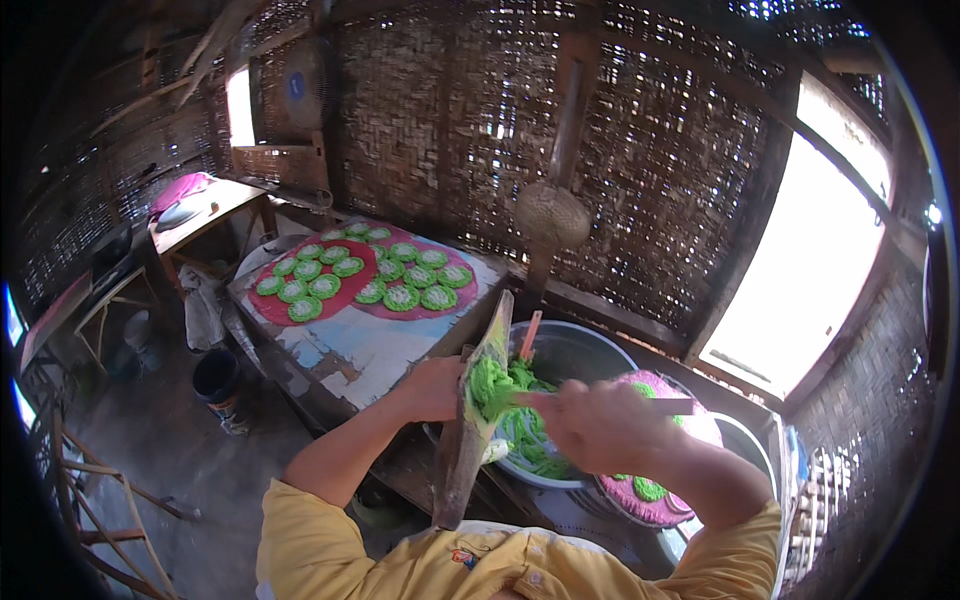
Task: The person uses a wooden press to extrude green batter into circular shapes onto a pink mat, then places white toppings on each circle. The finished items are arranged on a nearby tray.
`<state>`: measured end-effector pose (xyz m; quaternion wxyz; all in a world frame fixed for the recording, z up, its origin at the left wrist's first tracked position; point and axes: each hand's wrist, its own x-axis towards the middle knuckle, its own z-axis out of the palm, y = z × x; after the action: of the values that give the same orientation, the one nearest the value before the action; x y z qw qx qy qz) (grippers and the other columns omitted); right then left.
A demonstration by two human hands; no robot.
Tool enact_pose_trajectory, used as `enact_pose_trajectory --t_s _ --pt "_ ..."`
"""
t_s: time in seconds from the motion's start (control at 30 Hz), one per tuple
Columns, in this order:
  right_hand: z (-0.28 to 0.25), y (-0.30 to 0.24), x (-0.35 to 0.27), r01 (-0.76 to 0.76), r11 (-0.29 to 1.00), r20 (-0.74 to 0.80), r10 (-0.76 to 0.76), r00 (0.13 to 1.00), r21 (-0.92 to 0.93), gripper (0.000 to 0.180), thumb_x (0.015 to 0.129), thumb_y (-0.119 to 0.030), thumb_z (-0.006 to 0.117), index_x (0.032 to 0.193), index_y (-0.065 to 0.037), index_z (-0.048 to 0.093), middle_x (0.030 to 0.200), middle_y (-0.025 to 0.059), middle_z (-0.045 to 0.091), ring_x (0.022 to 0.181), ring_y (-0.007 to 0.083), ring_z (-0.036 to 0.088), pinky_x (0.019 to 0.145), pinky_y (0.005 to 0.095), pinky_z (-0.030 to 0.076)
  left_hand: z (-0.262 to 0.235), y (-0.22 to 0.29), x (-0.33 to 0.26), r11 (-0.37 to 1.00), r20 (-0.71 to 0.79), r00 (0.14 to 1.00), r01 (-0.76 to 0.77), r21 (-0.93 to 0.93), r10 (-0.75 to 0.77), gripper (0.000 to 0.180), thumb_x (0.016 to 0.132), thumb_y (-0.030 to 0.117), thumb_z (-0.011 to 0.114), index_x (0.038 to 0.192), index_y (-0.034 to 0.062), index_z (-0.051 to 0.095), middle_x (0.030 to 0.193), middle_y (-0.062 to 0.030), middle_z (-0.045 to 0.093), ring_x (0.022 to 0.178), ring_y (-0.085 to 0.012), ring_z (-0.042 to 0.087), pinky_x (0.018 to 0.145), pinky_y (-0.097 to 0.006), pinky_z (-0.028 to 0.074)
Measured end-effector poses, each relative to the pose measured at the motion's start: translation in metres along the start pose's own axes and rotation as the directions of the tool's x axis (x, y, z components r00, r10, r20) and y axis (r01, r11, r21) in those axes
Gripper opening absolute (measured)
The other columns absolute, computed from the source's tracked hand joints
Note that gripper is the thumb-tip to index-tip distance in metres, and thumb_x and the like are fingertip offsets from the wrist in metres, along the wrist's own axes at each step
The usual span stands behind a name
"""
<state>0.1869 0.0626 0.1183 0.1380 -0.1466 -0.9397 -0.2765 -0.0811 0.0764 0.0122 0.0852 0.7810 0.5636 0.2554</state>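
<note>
My left hand (436, 388) is closed on the edge of a long, worn wooden board (460, 470), which leans up from my lap. A sticky lump of bright green dough (490, 388) clings to the board's upper face. My right hand (598, 425) grips a flat wooden spatula (672, 406); its front end touches the green dough, and its other end sticks out behind my fist. Just beyond the board stands a large grey basin (610, 345) with more green dough and an orange-handled utensil (531, 335) in it.
Right of the basin is a round pink tray (655, 508) with green pieces. A low table (375, 355) at front left bears round pink and red mats with several green-and-white rounds. A dark bucket (217, 378) stands on the floor; a woven wall (450, 120) rises behind.
</note>
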Motion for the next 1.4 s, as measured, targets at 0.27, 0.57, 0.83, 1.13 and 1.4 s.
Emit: enact_pose_trajectory --t_s 0.27,0.57,0.83,1.13,1.4 --pt "0.038 0.001 -0.008 -0.199 0.308 -0.124 0.774 0.621 0.930 0.019 0.083 -0.013 0.064 0.100 -0.004 0.063 0.077 0.0086 0.062 0.063 0.0101 0.056 0.058 0.0236 0.044 -0.007 0.016 0.003 0.986 -0.251 0.968 -0.019 -0.163 -0.023 0.052 0.064 0.024 0.081 0.107 0.0046 0.060 0.101 -0.0078 0.065 0.092 -0.0167 0.063 0.079 -0.031 0.050" --pt "0.096 -0.010 -0.060 -0.462 0.278 0.074 0.789 0.609 0.842 0.021 0.077 -0.007 0.068 0.097 -0.003 0.067 0.086 0.0119 0.068 0.077 0.0176 0.066 0.067 0.0292 0.051 0.015 -0.005 0.028 0.834 -0.208 0.941 0.117 -0.539 -0.267 0.053 0.069 0.038 0.073 0.111 0.0089 0.059 0.102 -0.0109 0.065 0.096 -0.0258 0.061 0.082 -0.034 0.047" --pt "0.120 0.012 -0.033 -0.470 0.661 -0.388 0.737 0.553 0.585 0.021 0.074 -0.011 0.068 0.094 -0.008 0.068 0.071 0.0058 0.063 0.060 0.0214 0.062 0.053 0.0301 0.048 0.047 0.002 0.076 0.878 -0.300 0.944 -0.027 -0.478 -0.134 0.046 0.062 0.018 0.081 0.101 0.0036 0.063 0.093 -0.0045 0.066 0.084 -0.0124 0.061 0.073 -0.029 0.048" --pt "0.135 0.017 -0.047 -0.234 0.365 -0.162 0.783 0.601 0.901 0.017 0.076 -0.011 0.070 0.091 -0.004 0.067 0.073 0.0077 0.066 0.062 0.0169 0.064 0.054 0.0285 0.049 0.053 -0.034 0.087 0.499 -0.068 0.915 0.154 -0.853 -0.399 0.042 0.064 -0.001 0.076 0.103 0.0040 0.061 0.094 -0.0042 0.064 0.082 -0.0131 0.060 0.070 -0.031 0.050" --pt "0.158 0.023 -0.033 -0.461 0.487 -0.140 0.785 0.604 0.742 0.019 0.078 -0.015 0.066 0.096 -0.007 0.064 0.085 0.0097 0.067 0.071 0.0229 0.065 0.062 0.0324 0.050 0.054 -0.019 0.092 0.745 -0.103 0.982 0.050 -0.665 -0.158 0.055 0.056 0.002 0.083 0.105 0.0023 0.058 0.095 -0.0039 0.063 0.085 -0.0141 0.058 0.072 -0.031 0.049"
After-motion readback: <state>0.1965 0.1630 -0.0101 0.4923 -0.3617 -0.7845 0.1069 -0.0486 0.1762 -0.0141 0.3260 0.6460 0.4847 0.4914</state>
